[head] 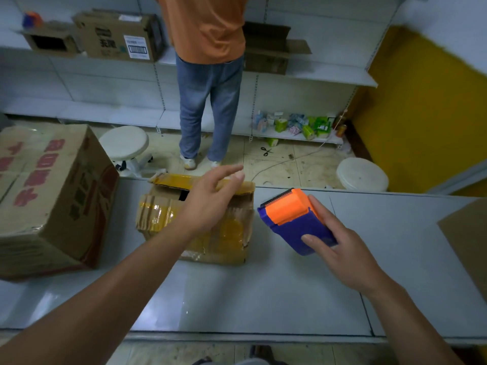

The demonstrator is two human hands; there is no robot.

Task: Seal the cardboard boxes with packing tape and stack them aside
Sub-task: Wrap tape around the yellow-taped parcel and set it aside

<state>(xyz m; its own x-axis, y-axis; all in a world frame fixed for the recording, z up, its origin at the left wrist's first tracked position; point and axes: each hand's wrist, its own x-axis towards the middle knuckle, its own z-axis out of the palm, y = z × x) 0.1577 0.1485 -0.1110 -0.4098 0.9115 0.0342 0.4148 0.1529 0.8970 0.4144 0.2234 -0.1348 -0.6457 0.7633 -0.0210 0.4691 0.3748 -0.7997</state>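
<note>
The small cardboard box (195,219), crumpled, yellow-taped and with one flap gaping, sits mid-tabletop (263,299); it looks light and soft, best steadied by its firmer edges. The left hand (208,204) hovers over it, fingers released, while at 3 o'clock the right hand (340,248) grips the orange-and-purple tape dispenser (292,219). The big carton (52,196) at 9 o'clock carries red print I cannot read.

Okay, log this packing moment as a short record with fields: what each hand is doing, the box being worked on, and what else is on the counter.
left hand: open, reaching over the small box, grip on nothing
right hand: grip shut on the tape dispenser
small box: worn, old yellow tape, top flap gaping
large box: left of the small box
surface: grey counter
</note>
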